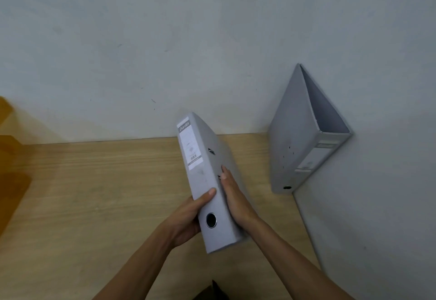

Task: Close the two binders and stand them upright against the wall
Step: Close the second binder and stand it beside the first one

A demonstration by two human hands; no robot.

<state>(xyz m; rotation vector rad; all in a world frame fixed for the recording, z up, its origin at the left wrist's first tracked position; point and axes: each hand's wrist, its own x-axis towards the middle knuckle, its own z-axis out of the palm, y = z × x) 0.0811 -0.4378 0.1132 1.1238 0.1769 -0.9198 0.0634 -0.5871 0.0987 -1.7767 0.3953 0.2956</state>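
Observation:
A closed grey binder [205, 181] is held above the wooden table, spine up and facing me, tilted away toward the back wall. My left hand [188, 219] grips its left cover with the thumb on the spine. My right hand [233, 200] lies flat against its right cover. A second grey binder [295, 139] stands upright in the corner at the right, its spine toward the right wall and its top edge gaping open in a wedge.
The wooden table [94, 193] meets a pale back wall [165, 52] and a right side wall [389, 181]. A blurred orange-brown object [11, 158] sits at the left edge. Something dark [212, 292] shows at the bottom edge.

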